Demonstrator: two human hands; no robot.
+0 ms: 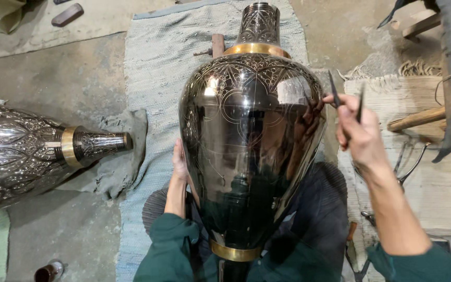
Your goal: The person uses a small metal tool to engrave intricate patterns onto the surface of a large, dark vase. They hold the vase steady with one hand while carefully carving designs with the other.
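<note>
A large dark polished metal vase (251, 151) with engraved floral patterns and brass bands lies across my lap, its neck pointing away from me. My left hand (179, 159) rests flat against the vase's left side, fingers apart. My right hand (358, 130) hovers just beside the vase's right shoulder and pinches a thin two-legged metal tool (346, 98), a divider, with its points raised. The tool's tips are close to the engraved upper part but I cannot tell if they touch.
A second engraved silver vase (22, 151) lies on the floor at left on a grey cloth (123, 167). A woven mat (157, 68) lies under the work. Wooden handles (416, 119) and metal tools (408, 162) sit at right on a pale mat.
</note>
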